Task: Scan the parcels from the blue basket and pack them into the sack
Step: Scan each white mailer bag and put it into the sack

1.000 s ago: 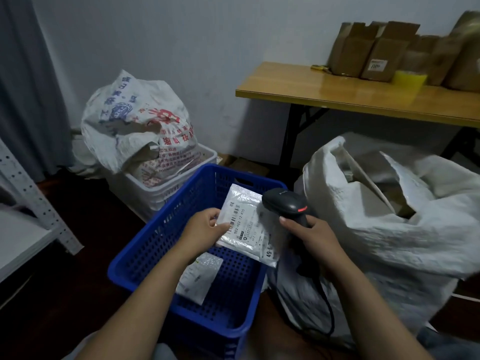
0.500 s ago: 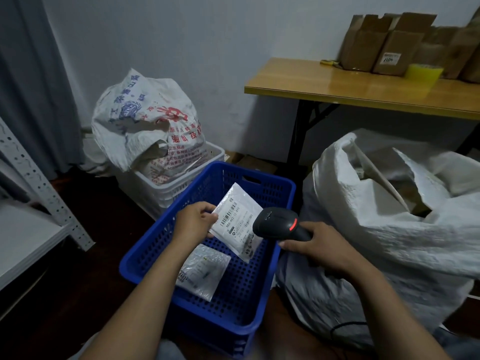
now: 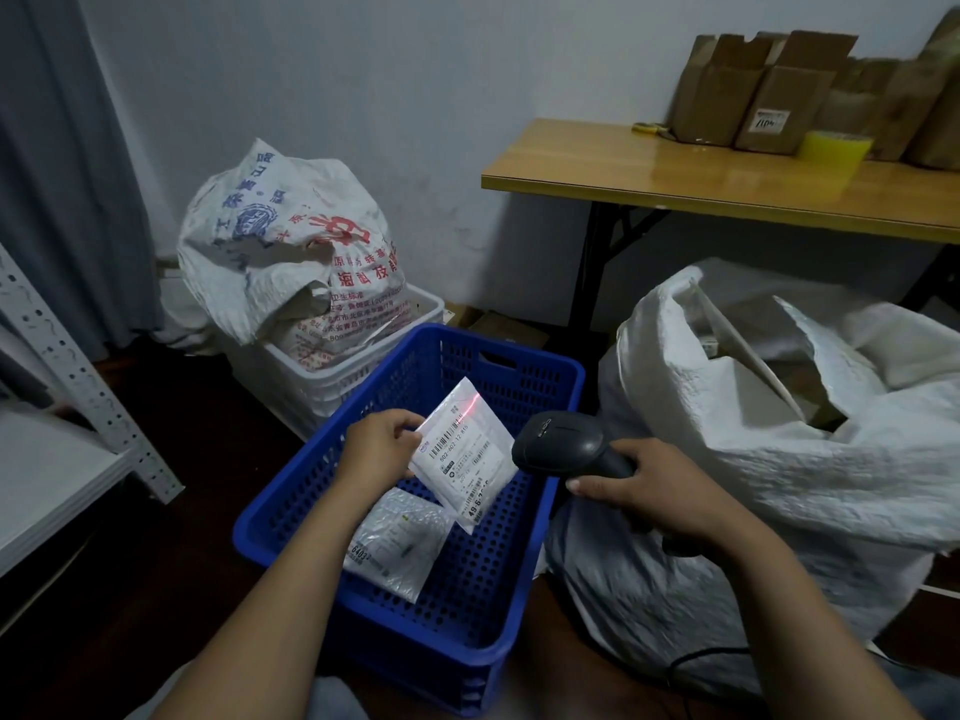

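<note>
A blue basket [image 3: 447,662] sits on the floor, with one parcel [image 3: 395,543] lying flat by its near-left corner. Above the basket's middle, the left hand [image 3: 382,449] grips a second parcel [image 3: 462,454], fingers curled round its left edge, label facing up. A red scan line [image 3: 470,405] crosses its far end. The right hand [image 3: 660,491] is wrapped round the handle of a black scanner [image 3: 561,441], whose head is just beside the held parcel's right edge. The open white sack [image 3: 779,485] stands against the basket's right side. Beyond, a table [image 3: 675,179] holds cardboard boxes [image 3: 753,90].
</note>
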